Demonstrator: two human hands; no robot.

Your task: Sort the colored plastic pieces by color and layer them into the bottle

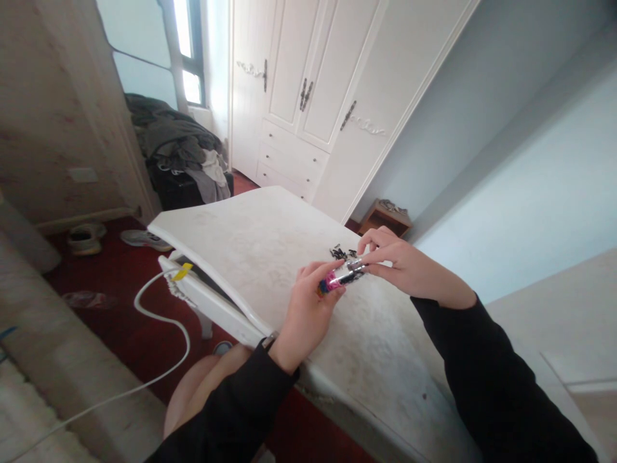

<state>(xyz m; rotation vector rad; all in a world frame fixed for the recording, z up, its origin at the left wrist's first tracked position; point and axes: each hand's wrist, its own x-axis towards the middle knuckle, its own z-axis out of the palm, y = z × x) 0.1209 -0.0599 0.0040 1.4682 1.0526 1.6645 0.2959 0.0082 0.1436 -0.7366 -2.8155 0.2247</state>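
My left hand (pixel 308 307) is wrapped round a small clear cylindrical container (pixel 340 276), held tilted just above the white table (pixel 260 251). Bands of pink, blue and yellow show at its near end, and dark bits seem to lie inside. The fingers of my right hand (pixel 398 260) are pinched together at the container's far, silvery end. Whether they grip its rim or a small piece cannot be made out. Just behind the container lies a loose pile of small black pieces (pixel 339 253), too small to name.
A white cable (pixel 186 334) with a yellow tag (pixel 183 271) hangs at the table's left edge. Beyond stand a white wardrobe (pixel 299 96), heaped dark clothes (pixel 178 141) and a low wooden stand (pixel 385 220). Shoes (pixel 85 239) lie on the red floor.
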